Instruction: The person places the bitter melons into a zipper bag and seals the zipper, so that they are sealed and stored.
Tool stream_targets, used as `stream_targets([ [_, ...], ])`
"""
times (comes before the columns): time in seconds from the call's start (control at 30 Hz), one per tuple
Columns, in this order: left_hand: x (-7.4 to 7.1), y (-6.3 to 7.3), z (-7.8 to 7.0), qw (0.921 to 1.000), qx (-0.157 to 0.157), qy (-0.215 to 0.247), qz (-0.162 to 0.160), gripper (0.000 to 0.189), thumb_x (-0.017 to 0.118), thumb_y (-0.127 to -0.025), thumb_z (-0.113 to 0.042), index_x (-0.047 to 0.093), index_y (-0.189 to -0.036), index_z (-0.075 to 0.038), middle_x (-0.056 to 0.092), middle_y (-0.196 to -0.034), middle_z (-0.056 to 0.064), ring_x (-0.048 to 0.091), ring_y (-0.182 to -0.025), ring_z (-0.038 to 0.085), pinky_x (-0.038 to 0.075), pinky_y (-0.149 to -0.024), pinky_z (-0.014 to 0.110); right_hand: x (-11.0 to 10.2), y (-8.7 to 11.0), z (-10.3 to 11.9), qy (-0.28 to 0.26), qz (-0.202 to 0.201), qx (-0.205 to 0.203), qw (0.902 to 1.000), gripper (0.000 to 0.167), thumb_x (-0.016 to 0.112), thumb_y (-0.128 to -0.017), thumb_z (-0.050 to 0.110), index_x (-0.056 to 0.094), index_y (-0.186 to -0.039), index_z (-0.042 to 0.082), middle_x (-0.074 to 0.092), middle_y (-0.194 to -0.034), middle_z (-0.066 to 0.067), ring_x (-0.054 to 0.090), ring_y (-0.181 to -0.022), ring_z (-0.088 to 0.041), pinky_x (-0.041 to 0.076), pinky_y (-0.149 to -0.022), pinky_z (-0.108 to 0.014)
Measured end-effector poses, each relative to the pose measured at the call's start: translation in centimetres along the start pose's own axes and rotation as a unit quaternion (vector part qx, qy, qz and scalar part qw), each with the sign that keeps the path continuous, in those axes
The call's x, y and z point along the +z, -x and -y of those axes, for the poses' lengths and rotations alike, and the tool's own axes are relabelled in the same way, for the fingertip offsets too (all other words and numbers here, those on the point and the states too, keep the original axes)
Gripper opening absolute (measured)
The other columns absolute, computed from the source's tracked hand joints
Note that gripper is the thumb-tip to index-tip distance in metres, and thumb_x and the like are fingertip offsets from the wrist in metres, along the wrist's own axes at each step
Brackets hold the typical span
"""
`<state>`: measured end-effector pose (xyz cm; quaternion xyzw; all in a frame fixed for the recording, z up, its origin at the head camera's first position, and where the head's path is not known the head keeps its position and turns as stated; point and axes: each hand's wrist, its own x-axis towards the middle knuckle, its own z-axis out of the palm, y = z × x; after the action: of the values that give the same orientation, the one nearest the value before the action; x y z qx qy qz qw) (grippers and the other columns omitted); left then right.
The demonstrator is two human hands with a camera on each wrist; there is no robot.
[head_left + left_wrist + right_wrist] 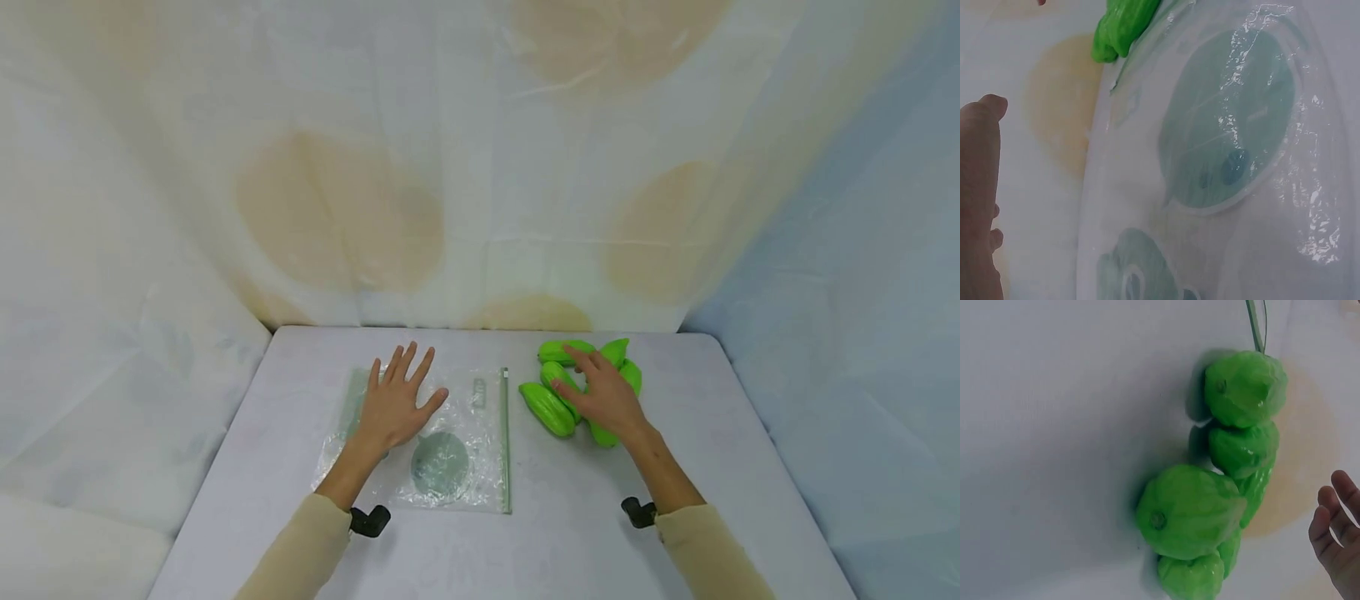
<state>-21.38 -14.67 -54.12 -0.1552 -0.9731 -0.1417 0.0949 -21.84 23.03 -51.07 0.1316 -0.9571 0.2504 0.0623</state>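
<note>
A clear plastic zip bag (480, 475) with pale green printed shapes lies flat on the left half of the table. My left hand (393, 408) is held over it, fingers spread and holding nothing. In the left wrist view the thumb of that hand (979, 200) shows to one side of the bag (1229, 119). To the right is a cluster of several bright green, ridged, gourd-like vegetables (547, 408). Above them is my right hand (611, 404), its fingers loosely bent. The right wrist view shows its fingertips (1322, 528) apart from the vegetables (1188, 509).
A green zip strip (505, 450) runs along the bag's right edge, close to the nearest vegetable. The white table (562, 533) is bounded by a hanging curtain (487, 208) with tan circles behind and pale sheets on both sides. Each wrist wears a small black camera mount (370, 522).
</note>
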Motion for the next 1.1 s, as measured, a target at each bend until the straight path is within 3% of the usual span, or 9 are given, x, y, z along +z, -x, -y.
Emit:
stream_targets([
  [0.3, 0.7, 0.6, -0.5, 0.9986, 0.017, 0.027, -0.043, 0.078, 0.038, -0.097, -0.069, 0.028, -0.160, -0.026, 0.028, -0.164, 0.010, 0.022, -0.152, 0.033, 0.010, -0.119, 0.061, 1.3, 0.6, 1.0, -0.058, 0.029, -0.002, 0.9979, 0.072, 0.066, -0.091, 0.055, 0.047, -0.151, 0.018, 0.063, -0.104, -0.007, 0.052, -0.070, -0.015, 0.044, -0.059, -0.031],
  [0.53, 1.9, 1.5, -1.1, 0.9984, 0.010, 0.037, -0.040, 0.076, 0.040, -0.097, -0.068, 0.028, -0.160, -0.028, 0.030, -0.164, 0.009, 0.023, -0.152, 0.031, 0.014, -0.118, 0.062, 2.2, 2.0, 2.1, -0.106, 0.053, -0.028, 0.9926, 0.065, 0.071, -0.092, 0.043, 0.052, -0.148, 0.017, 0.066, -0.103, -0.006, 0.058, -0.080, -0.018, 0.048, -0.068, -0.031],
  [0.7, 2.5, 1.6, -1.4, 0.9981, 0.011, 0.047, -0.038, 0.076, 0.040, -0.097, -0.068, 0.029, -0.160, -0.028, 0.030, -0.163, 0.009, 0.025, -0.151, 0.032, 0.016, -0.118, 0.062, 3.0, 2.5, 2.8, -0.134, 0.072, -0.028, 0.9880, 0.065, 0.070, -0.092, 0.046, 0.051, -0.148, 0.020, 0.065, -0.104, -0.003, 0.057, -0.082, -0.014, 0.049, -0.071, -0.030],
  [1.1, 3.6, 2.0, -2.4, 0.9971, 0.028, 0.065, -0.028, 0.075, 0.045, -0.097, -0.064, 0.033, -0.159, -0.024, 0.033, -0.162, 0.011, 0.027, -0.150, 0.033, 0.018, -0.116, 0.064, 4.8, 3.0, 3.4, -0.187, 0.103, -0.026, 0.9766, 0.063, 0.071, -0.092, 0.043, 0.052, -0.147, 0.017, 0.066, -0.096, 0.003, 0.061, -0.082, -0.017, 0.051, -0.066, -0.028],
])
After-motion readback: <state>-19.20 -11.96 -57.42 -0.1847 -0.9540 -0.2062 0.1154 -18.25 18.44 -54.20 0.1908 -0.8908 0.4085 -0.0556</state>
